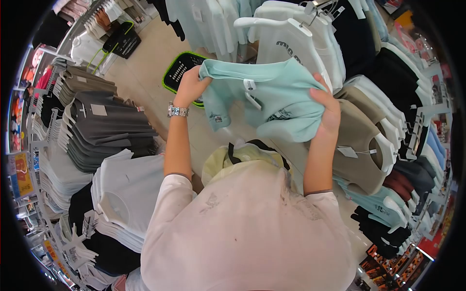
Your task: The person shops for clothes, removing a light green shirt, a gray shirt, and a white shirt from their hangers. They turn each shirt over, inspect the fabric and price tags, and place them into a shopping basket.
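Stretched between my two hands is a pair of mint-green shorts (272,92), with dark prints low on both sides, a white label inside the band and a small hanging tag. My left hand (193,86), with a metal watch (178,109) at the wrist, pinches the left end of the band. At the other end, my right hand (327,107) grips the side of the fabric. Just behind the right hand, a bare white hanger (303,41) slants down in front of a white printed shirt (272,46).
Dark grey shirts (104,121) and pale grey shirts (131,189) hang on the left rack. To my right are beige shirts (357,145) and other clothes. A black-and-green basket (171,75) is on the floor ahead; another basket (127,41) is farther left. A yellow-green bag (218,167) hangs at my front.
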Demonstrator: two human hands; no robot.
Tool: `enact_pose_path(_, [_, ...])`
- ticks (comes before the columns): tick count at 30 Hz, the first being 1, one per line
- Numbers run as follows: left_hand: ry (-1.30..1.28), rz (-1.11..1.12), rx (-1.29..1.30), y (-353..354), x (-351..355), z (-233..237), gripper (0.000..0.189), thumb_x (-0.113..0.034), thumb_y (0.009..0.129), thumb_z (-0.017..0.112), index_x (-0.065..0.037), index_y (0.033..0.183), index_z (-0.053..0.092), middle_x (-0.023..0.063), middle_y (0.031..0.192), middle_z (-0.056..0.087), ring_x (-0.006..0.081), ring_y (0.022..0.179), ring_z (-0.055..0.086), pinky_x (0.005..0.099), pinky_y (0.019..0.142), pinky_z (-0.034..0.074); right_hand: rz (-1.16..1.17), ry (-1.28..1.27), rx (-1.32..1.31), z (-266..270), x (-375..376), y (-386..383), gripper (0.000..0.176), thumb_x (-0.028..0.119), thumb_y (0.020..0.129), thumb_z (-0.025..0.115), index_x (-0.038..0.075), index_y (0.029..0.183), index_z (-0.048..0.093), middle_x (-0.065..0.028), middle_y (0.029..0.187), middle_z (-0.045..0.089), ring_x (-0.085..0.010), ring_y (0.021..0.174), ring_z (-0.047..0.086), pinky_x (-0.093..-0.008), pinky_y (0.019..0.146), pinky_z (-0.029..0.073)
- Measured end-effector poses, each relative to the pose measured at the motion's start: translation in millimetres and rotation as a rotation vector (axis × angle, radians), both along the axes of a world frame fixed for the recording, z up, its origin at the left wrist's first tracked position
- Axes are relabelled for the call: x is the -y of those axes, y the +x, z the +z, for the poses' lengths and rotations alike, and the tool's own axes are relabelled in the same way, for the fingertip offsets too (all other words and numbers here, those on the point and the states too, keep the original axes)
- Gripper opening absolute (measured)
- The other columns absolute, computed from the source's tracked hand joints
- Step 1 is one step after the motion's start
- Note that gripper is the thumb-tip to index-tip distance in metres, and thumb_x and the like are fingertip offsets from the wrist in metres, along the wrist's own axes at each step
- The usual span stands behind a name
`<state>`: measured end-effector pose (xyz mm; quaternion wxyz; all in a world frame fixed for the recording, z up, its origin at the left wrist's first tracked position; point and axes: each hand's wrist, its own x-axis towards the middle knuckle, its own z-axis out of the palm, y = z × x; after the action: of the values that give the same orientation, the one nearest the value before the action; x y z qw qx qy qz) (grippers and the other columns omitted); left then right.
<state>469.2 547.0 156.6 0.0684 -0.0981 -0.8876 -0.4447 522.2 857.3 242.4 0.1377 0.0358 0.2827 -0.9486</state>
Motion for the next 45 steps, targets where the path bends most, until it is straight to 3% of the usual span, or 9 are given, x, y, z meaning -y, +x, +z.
enact_pose_path(5, [0.461,0.049,-0.027,-12,-17,-5,0.019,-0.012,0.082,0.055,-0.001,0.097,0.058,0.0022,0.076,0.059,0.0088,0.071,0.051,0.0245,0.068,0.042,-0.080,-0.148,-0.033,23,-16,-5,0.028,-0.003,0.075,0.051,0.011,0.098,0.052,-0.0138,0.103,0.056,-0.0312,0.099,0.053,-0.0455,0.087,0.044])
enact_pose_path(9, [0.255,-0.017,0.007,-17,-24,4,0.020,-0.017,0.084,0.053,0.000,0.094,0.057,0.0071,0.075,0.058,0.0115,0.069,0.052,0.0255,0.064,0.042,-0.167,-0.186,-0.078,29,-32,-15,0.026,-0.004,0.076,0.051,0.012,0.096,0.052,-0.0121,0.101,0.057,-0.0289,0.098,0.054,-0.0435,0.085,0.044])
enact_pose_path(12, [0.092,-0.022,0.009,-22,-28,12,0.022,-0.020,0.084,0.053,0.001,0.091,0.055,0.0113,0.072,0.055,0.0140,0.066,0.051,0.0270,0.062,0.041,-0.423,0.072,-0.054,33,-28,-12,0.029,-0.002,0.073,0.057,0.007,0.100,0.053,-0.0117,0.095,0.058,-0.0243,0.085,0.058,-0.0362,0.078,0.048])
enact_pose_path(18, [0.293,-0.009,0.044,-10,-64,56,0.020,-0.018,0.084,0.051,0.001,0.090,0.055,0.0071,0.073,0.055,0.0117,0.067,0.049,0.0271,0.062,0.041,-0.339,0.773,-0.324,-6,11,-8,0.022,0.011,0.074,0.066,0.003,0.093,0.060,-0.0055,0.090,0.059,-0.0144,0.080,0.056,-0.0272,0.073,0.044])
enact_pose_path(23, [0.669,-0.173,0.297,6,-90,79,0.021,-0.016,0.086,0.050,-0.002,0.101,0.054,-0.0008,0.084,0.058,0.0057,0.074,0.052,0.0212,0.066,0.043,0.255,1.188,-0.526,-40,42,-13,0.027,0.019,0.075,0.067,0.000,0.094,0.063,-0.0056,0.086,0.063,-0.0127,0.078,0.057,-0.0252,0.070,0.044])
enact_pose_path(26, [0.690,-0.267,0.320,23,-94,88,0.025,-0.017,0.086,0.051,-0.002,0.107,0.051,0.0008,0.086,0.059,0.0066,0.078,0.053,0.0213,0.069,0.043,0.302,1.151,-0.401,-46,60,-9,0.029,0.021,0.076,0.066,-0.001,0.094,0.063,-0.0054,0.084,0.063,-0.0123,0.075,0.058,-0.0249,0.069,0.045])
enact_pose_path(31, [1.102,-0.148,0.259,43,-87,62,0.025,-0.014,0.087,0.051,-0.001,0.108,0.049,0.0050,0.088,0.060,0.0083,0.081,0.053,0.0241,0.074,0.042,0.137,0.621,-0.236,-37,60,-18,0.030,0.022,0.079,0.062,-0.003,0.095,0.061,-0.0069,0.087,0.063,-0.0140,0.075,0.060,-0.0258,0.069,0.046])
enact_pose_path(43, [0.254,0.084,0.184,119,-93,32,0.016,-0.011,0.082,0.057,-0.002,0.095,0.058,0.0025,0.081,0.060,0.0098,0.075,0.054,0.0246,0.066,0.043,0.166,-0.108,-0.029,15,40,-37,0.024,0.020,0.086,0.052,0.002,0.101,0.056,-0.0090,0.094,0.063,-0.0215,0.084,0.061,-0.0342,0.075,0.050])
enact_pose_path(45, [0.473,-0.043,0.190,114,-97,21,0.017,-0.012,0.081,0.059,-0.001,0.094,0.058,0.0021,0.085,0.060,0.0099,0.078,0.054,0.0252,0.069,0.043,0.181,-0.130,-0.045,17,40,-37,0.024,0.020,0.086,0.051,0.002,0.100,0.056,-0.0089,0.094,0.063,-0.0211,0.084,0.062,-0.0341,0.075,0.050])
